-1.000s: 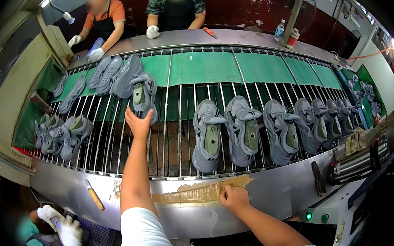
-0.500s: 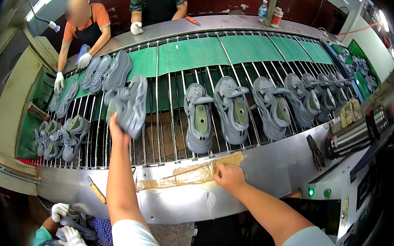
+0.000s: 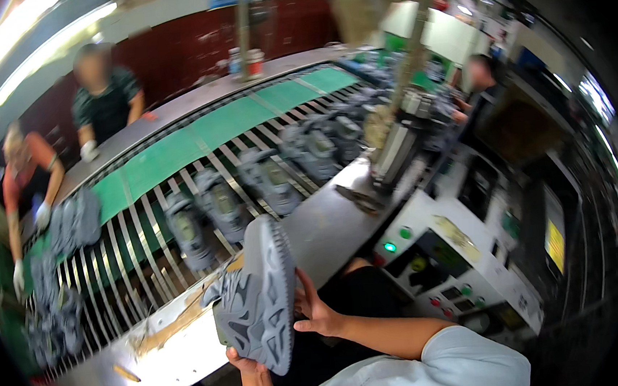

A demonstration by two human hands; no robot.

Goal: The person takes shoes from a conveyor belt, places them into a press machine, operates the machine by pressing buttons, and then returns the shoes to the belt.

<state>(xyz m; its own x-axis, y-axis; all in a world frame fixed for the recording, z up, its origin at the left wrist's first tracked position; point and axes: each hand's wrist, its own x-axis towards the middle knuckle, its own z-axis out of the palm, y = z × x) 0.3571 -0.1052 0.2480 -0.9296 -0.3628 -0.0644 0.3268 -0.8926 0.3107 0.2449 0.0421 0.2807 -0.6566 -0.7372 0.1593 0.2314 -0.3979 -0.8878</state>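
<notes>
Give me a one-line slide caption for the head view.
Both hands, left hand below and right hand beside, hold a grey sneaker over the steel ledge of a slatted conveyor.

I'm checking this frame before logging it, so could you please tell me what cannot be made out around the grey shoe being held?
Head view only:
- Left hand: mostly hidden behind the grey shoe; its grip cannot be judged.
- Right hand: fingers pressed to the sole edge; whether they curl around it is unclear.
- Shoe's upper: turned away, only the sole and side show.
- Shoes on the conveyor: motion-blurred, details lost.
- Control panel markings: too small.
</notes>
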